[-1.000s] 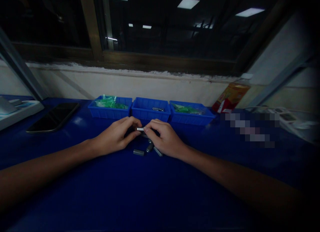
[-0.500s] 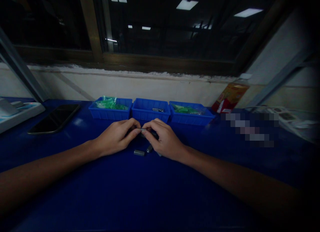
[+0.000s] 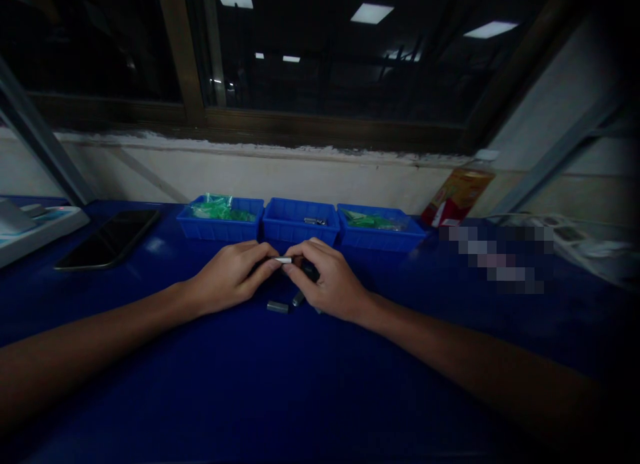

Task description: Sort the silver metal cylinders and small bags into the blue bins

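A small metal bar (image 3: 283, 259) with a bright upper face lies level between my two hands, just above the blue table. My left hand (image 3: 234, 272) pinches its left end between thumb and forefinger. My right hand (image 3: 325, 277) is closed on its right end in the same way. On the table below, a grey metal piece (image 3: 277, 307) lies apart from the fingers. A second metal piece (image 3: 299, 297) lies beside my right hand, partly covered by it. Something dark under the right fingers is too shaded to name.
Behind my hands stand a left blue bin (image 3: 193, 231) with green bags, a middle blue bin (image 3: 280, 233) with metal parts, and a right blue bin (image 3: 380, 241) with green bags. A phone (image 3: 107, 239) lies left; a bottle (image 3: 463, 191) stands right. White cables (image 3: 590, 251) lie far right.
The bar between my fingers has turned slightly, so a bright face now shows and more of it is visible. Both hands stay almost in place.
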`<state>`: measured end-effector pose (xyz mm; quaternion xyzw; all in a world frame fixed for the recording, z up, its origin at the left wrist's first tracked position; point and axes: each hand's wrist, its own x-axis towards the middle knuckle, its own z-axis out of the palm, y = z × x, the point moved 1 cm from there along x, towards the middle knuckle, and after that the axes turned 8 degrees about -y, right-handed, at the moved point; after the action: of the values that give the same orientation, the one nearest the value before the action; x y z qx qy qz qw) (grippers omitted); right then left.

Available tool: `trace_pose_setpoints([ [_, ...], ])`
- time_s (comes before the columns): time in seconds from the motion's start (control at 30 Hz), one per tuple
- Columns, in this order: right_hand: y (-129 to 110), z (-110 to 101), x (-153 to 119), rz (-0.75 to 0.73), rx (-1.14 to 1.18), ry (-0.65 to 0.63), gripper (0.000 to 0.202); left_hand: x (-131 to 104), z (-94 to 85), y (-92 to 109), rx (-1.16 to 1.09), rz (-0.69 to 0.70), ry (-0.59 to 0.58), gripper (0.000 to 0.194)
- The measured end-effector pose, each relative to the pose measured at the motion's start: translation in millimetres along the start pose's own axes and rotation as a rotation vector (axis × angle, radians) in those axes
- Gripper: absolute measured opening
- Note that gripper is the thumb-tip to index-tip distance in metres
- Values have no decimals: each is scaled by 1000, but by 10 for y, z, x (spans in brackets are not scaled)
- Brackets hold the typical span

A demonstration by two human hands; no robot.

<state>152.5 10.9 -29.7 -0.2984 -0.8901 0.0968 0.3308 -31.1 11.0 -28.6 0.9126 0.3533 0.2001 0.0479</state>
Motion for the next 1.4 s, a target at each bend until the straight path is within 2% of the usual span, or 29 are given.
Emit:
trace_pose_setpoints([
  [0.17,176,-135,21,8,-206,160,13,23,25,2,28,139,-166,34],
  [0.27,372,-218,35,86,-363,248,14,34,26,6,-2,170,-231,27],
  [0.37,533,-242,53,198,-430,302,14,37,27,0,-30,144,-197,19],
  [0.5,649,-237,92,331,-329,344,16,35,57,-35,8,74,-140,19],
  [0.67,698,-253,120,389,-255,387,14,44,89,-81,44,21,-137,17],
  [0.9,666,-209,88,356,-411,327,17,51,61,-49,23,43,-113,20],
  [1.0,491,-179,55,215,-494,273,22,40,60,-43,-16,46,-79,18],
  [1.1,241,-120,25,0,-441,96,21,25,70,-52,-69,37,-36,20],
  [1.17,112,-72,13,-74,-361,-16,21,21,75,-52,-96,30,-11,16],
  [1.27,39,-15,13,-57,-278,-93,19,32,72,-18,-133,11,37,8],
  [1.4,73,13,29,-27,-235,-126,13,71,72,64,-219,-35,89,2],
])
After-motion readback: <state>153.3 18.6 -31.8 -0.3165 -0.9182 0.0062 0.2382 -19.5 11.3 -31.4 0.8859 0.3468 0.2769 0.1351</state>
